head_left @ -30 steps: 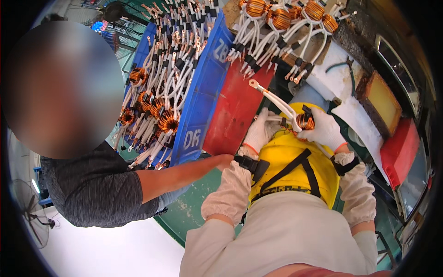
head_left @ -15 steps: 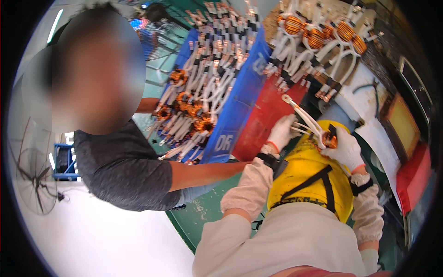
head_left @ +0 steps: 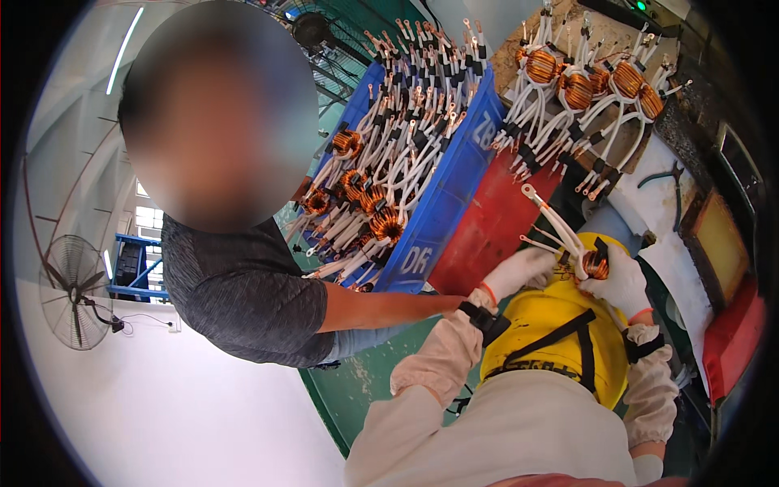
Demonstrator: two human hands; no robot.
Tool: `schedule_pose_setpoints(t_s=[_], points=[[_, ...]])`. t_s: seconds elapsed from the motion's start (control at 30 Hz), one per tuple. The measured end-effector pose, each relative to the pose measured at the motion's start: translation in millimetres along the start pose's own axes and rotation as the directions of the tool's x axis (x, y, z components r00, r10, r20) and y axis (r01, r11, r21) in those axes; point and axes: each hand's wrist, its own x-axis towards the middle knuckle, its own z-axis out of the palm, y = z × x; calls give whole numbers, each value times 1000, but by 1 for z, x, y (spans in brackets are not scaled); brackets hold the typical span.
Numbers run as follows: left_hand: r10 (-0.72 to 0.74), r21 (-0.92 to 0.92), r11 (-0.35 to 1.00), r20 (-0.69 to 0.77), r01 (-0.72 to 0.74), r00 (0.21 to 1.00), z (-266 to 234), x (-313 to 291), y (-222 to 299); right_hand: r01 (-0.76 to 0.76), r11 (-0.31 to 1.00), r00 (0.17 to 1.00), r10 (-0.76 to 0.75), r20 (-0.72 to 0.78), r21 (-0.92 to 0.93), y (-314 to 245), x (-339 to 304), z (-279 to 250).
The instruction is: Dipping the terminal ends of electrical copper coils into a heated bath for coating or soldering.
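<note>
My right hand (head_left: pixel 623 282), in a white glove, grips a toroidal coil (head_left: pixel 596 264) wound with copper wire, holding it above a yellow apron or cover (head_left: pixel 552 333) in front of me. White sleeved leads (head_left: pixel 557 223) reach up and left from the coil, and a ring terminal tips the longest. At the coil's left side, my gloved left hand (head_left: pixel 519 273) is closed, its fingertips by the base of the leads. What those fingers pinch is hidden.
A blue crate (head_left: pixel 454 183) full of coils with white leads stands left of a red surface (head_left: pixel 487 219). More coils (head_left: pixel 576 89) lie on a board at the back. Pliers (head_left: pixel 676 191) rest at right. A person in a dark shirt (head_left: pixel 235 292) stands close at left.
My left hand has moved right and down, from beside the thin leads to the coil's base. The right hand still holds the coil. The view has shifted slightly.
</note>
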Motion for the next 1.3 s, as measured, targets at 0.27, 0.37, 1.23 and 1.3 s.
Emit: schedule_pose_setpoints(t_s=[0.27, 0.37, 1.23, 1.3], points=[[48, 205, 979, -197, -7, 979, 48, 6, 8, 32, 999, 999, -32, -2, 14, 1, -3, -4], [62, 285, 959, -184, -8, 981, 50, 8, 6, -31, 999, 999, 32, 38, -28, -2, -5, -7], [146, -672, 730, -23, -123, 989, 34, 44, 34, -51, 983, 975, 10, -224, -177, -26, -57, -55], [138, -661, 746, 32, -83, 990, 49, 43, 42, -79, 979, 962, 26, -271, -185, -31, -73, -70]])
